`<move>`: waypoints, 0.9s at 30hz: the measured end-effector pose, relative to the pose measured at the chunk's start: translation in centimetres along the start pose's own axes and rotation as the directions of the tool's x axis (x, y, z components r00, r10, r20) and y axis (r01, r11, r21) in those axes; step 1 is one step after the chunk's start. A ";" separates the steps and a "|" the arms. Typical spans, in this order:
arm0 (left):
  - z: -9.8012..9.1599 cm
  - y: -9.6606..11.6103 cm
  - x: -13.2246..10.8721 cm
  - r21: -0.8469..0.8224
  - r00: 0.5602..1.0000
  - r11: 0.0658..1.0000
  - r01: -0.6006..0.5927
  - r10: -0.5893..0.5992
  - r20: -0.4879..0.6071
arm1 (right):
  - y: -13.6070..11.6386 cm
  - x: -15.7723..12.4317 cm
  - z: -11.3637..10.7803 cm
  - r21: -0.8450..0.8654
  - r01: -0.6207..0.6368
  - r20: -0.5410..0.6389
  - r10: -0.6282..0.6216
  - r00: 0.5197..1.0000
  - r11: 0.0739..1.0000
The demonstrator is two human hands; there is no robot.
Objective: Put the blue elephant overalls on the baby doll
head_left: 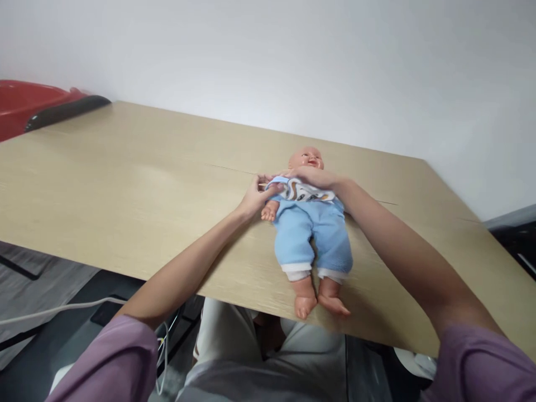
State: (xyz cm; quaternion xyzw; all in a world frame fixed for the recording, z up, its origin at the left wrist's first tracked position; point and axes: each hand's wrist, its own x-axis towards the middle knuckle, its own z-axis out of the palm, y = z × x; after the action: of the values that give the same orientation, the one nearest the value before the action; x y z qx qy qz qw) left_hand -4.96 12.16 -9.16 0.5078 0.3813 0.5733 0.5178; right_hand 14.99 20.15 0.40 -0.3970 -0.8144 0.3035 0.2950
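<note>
A baby doll (313, 234) lies on its back on the table, its bald head away from me and its bare feet near the front edge. It wears light blue trousers and a white printed shirt (307, 190) with blue trim. My left hand (256, 196) is closed around the blue-edged sleeve by the doll's arm, thumb on top of the cloth. The doll's small hand sticks out below it. Across the chest, just under the chin, lies my right hand (314, 176). Its fingers reach toward that same sleeve and press on the shirt; the fingertips are partly hidden.
The wooden table (125, 184) reaches back to a white wall (268, 67). A red object with a dark edge (37, 103) stands beyond the left end. Below the front edge are a dark seat (79, 312) with a white cable (75, 306) and my legs.
</note>
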 end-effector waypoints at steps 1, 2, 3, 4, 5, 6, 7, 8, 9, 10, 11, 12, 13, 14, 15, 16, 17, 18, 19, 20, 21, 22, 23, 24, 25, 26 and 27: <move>0.1 0.3 -0.3 0.028 1.000 0.999 0.014 -0.014 0.007 | -0.3 -0.2 -0.4 0.043 -0.026 0.074 0.023 0.997 0.999; 0.2 0.6 -0.6 0.061 1.000 0.998 0.024 -0.024 0.013 | -0.7 -0.4 -0.8 0.097 -0.063 0.164 0.046 0.985 0.993; 0.3 0.7 -0.8 0.091 1.000 0.995 0.025 -0.027 0.015 | -1.1 -0.5 -1.2 0.142 -0.107 0.255 0.069 0.965 0.984; 0.4 0.8 -1.0 0.115 1.000 0.993 0.020 -0.022 0.011 | -1.5 -0.7 -1.4 0.153 -0.146 0.323 0.090 0.942 0.977; 0.4 0.8 -1.1 0.128 1.000 0.992 0.013 -0.013 -0.001 | -1.9 -0.7 -1.5 0.119 -0.171 0.357 0.119 0.927 0.978; 0.5 0.8 -1.2 0.132 1.000 0.991 0.012 -0.009 -0.019 | -2.1 -0.7 -1.4 0.040 -0.181 0.342 0.157 0.927 0.983; 0.4 0.8 -1.2 0.127 0.999 0.991 0.031 -0.026 -0.043 | -2.2 -0.6 -1.1 -0.072 -0.185 0.287 0.198 0.937 0.980; 0.3 0.8 -1.3 0.121 0.995 0.990 0.079 -0.071 -0.064 | -2.2 -0.5 -0.7 -0.179 -0.197 0.215 0.234 0.948 0.964; 0.2 0.8 -1.3 0.127 0.988 0.982 0.142 -0.132 -0.082 | -2.1 -0.4 -0.1 -0.258 -0.216 0.136 0.257 0.957 0.942; -0.1 0.9 -1.3 0.160 0.977 0.966 0.204 -0.190 -0.096 | -1.9 -0.4 0.4 -0.309 -0.235 0.059 0.265 0.962 0.921; -0.4 1.1 -1.4 0.230 0.967 0.940 0.250 -0.231 -0.107 | -1.7 -0.4 0.9 -0.341 -0.243 -0.008 0.256 0.967 0.908; -0.7 1.2 -1.6 0.330 0.964 0.906 0.265 -0.240 -0.116 | -1.4 -0.4 1.3 -0.367 -0.233 -0.066 0.225 0.972 0.900; -1.0 1.4 -1.8 0.440 0.969 0.864 0.245 -0.213 -0.122 | -1.2 -0.5 1.7 -0.397 -0.208 -0.111 0.178 0.978 0.894; -1.1 1.5 -2.1 0.540 0.980 0.819 0.197 -0.157 -0.120 | -0.9 -0.6 1.9 -0.429 -0.175 -0.138 0.127 0.982 0.886; -1.2 1.6 -2.4 0.614 0.990 0.777 0.139 -0.088 -0.112 | -0.8 -0.7 2.1 -0.453 -0.138 -0.135 0.086 0.987 0.881; -1.2 1.7 -2.7 0.660 0.995 0.747 0.084 -0.022 -0.102 | -0.7 -0.8 2.3 -0.461 -0.102 -0.100 0.062 0.993 0.882; -1.1 1.7 -3.0 0.683 0.995 0.730 0.037 0.036 -0.093 | -0.7 -0.9 2.3 -0.451 -0.068 -0.048 0.052 0.997 0.890; -0.8 1.7 -3.2 0.693 0.993 0.721 0.000 0.083 -0.086 | -0.8 -0.9 2.4 -0.431 -0.041 0.003 0.047 0.999 0.901; -0.6 1.8 -3.4 0.703 0.991 0.711 -0.030 0.115 -0.074 | -1.0 -0.8 2.5 -0.409 -0.021 0.040 0.041 0.998 0.912; -0.3 1.9 -3.5 0.717 0.988 0.695 -0.058 0.141 -0.057 | -1.2 -0.6 2.5 -0.394 -0.010 0.051 0.032 0.998 0.919; -0.1 2.0 -3.6 0.736 0.986 0.671 -0.089 0.164 -0.030 | -1.4 -0.4 2.6 -0.394 -0.009 0.033 0.023 0.999 0.919; 0.0 2.2 -3.6 0.758 0.982 0.639 -0.130 0.191 0.007 | -1.5 -0.1 2.7 -0.412 -0.024 -0.010 0.021 1.000 0.911; 0.0 2.4 -3.5 0.780 0.973 0.598 -0.184 0.223 0.059 | -1.6 0.2 2.8 -0.447 -0.061 -0.067 0.034 0.997 0.892; 0.0 2.7 -3.4 0.797 0.958 0.548 -0.254 0.256 0.129 | -1.7 0.6 3.0 -0.490 -0.116 -0.126 0.062 0.990 0.864; -0.2 3.0 -3.2 0.807 0.934 0.488 -0.333 0.288 0.211 | -1.7 1.0 3.0 -0.529 -0.181 -0.179 0.099 0.979 0.829; -0.5 3.3 -3.0 0.807 0.902 0.423 -0.412 0.313 0.297 | -1.6 1.3 3.1 -0.559 -0.243 -0.219 0.141 0.965 0.793; -0.8 3.5 -2.8 0.800 0.867 0.356 -0.482 0.327 0.377 | -1.5 1.6 3.1 -0.579 -0.294 -0.246 0.181 0.952 0.760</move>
State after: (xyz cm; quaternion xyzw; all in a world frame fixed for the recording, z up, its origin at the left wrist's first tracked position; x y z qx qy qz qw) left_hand -6.61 8.85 -6.45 0.8187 0.4408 0.3643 0.0529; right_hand 11.26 19.90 -0.07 -0.5960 -0.7820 0.0238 0.1809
